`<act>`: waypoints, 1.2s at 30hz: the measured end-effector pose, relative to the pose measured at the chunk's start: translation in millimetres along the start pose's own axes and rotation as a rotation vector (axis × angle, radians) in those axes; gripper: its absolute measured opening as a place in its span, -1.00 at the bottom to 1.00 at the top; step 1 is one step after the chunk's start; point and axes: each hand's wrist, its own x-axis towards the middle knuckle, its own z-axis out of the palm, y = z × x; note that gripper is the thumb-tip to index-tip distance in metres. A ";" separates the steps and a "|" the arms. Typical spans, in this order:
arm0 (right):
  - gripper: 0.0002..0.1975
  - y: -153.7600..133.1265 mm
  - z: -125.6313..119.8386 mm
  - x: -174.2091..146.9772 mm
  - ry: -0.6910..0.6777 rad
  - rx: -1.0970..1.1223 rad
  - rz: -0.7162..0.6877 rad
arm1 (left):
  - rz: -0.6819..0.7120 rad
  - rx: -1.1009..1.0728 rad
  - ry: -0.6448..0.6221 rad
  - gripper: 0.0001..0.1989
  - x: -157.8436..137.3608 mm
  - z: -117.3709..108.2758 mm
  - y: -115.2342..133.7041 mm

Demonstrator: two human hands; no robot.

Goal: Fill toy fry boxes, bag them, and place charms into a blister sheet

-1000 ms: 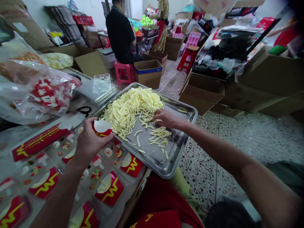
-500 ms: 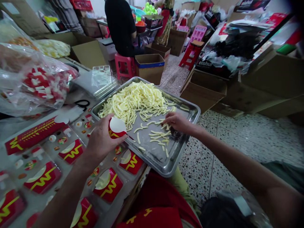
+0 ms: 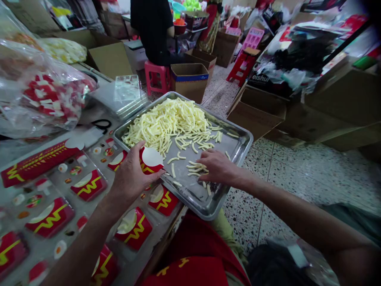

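Note:
My left hand (image 3: pixel 131 169) is closed around a small red fries carton (image 3: pixel 151 159) with a white rounded opening, held over the near-left edge of a metal tray (image 3: pixel 241 153). Pale yellow toy french fries (image 3: pixel 171 119) lie heaped at the tray's far side. Nearer to me, a few loose ones are scattered on the bare metal. Down in the tray, my right hand (image 3: pixel 218 167) has its fingers curled at a small bunch of loose fries (image 3: pixel 195 167). The fingertips are partly hidden by the hand.
Clear packs with red cartons (image 3: pixel 89 185) and small toy foods cover the table at left. Black-handled scissors (image 3: pixel 102 125) and a plastic bag of red-and-white pieces (image 3: pixel 44 95) lie beyond. A person in black (image 3: pixel 151 31) sits on a pink stool (image 3: pixel 156 77); open cardboard boxes (image 3: pixel 190 81) stand nearby.
My right hand has moved nearer to me and slightly left, from one group of loose fries to another. Some fries now lie farther back, by the heap. My left hand still holds the carton.

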 end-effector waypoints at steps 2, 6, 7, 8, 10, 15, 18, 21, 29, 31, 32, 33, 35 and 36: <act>-0.78 -14.0 3.8 5.9 -0.046 -0.083 0.046 | 0.021 0.015 -0.014 -0.10 -2.3 0.0 6.1; -0.89 -34.9 21.6 23.0 -0.018 -0.156 0.063 | 0.063 0.039 -0.099 -0.14 -7.1 2.8 13.4; -0.89 -38.8 26.8 26.9 0.018 -0.169 0.048 | 0.066 0.040 -0.116 -0.15 -8.3 3.4 13.4; -0.88 -41.8 31.6 30.2 0.057 -0.178 0.031 | 0.066 0.041 -0.123 -0.15 -9.7 3.6 12.5; -0.89 -43.7 38.2 33.8 0.118 -0.169 0.019 | 0.054 0.046 -0.113 -0.15 -13.2 2.6 7.9; -0.88 -19.9 31.3 31.0 0.167 0.200 0.199 | -0.023 0.064 -0.107 -0.14 -22.6 -5.1 -7.5; -0.87 -4.0 22.7 37.1 0.318 0.238 0.359 | -0.013 0.066 -0.125 -0.16 -19.3 -4.0 -2.3; -0.89 -2.1 22.7 53.0 0.344 0.033 0.382 | 0.091 0.090 -0.141 -0.18 -6.0 7.5 16.5; -0.95 -1.5 21.0 51.3 0.274 0.308 0.520 | 0.147 0.300 -0.275 -0.25 19.2 44.8 31.7; -0.95 -6.2 14.4 45.5 0.315 0.442 0.509 | 0.144 0.280 -0.237 -0.26 21.3 51.6 31.3; -0.95 -10.3 10.4 45.3 0.333 0.460 0.486 | 0.152 0.249 -0.213 -0.27 23.1 55.7 32.9; -0.95 -15.0 5.8 47.2 0.346 0.449 0.457 | 0.163 0.205 -0.181 -0.28 25.5 60.1 35.6; -0.96 -23.1 -6.3 55.8 0.338 0.383 0.409 | 0.179 0.105 -0.098 -0.29 32.2 69.1 43.1; -0.96 -25.4 -14.1 61.4 0.307 0.361 0.376 | 0.183 0.059 -0.052 -0.28 36.2 72.9 47.2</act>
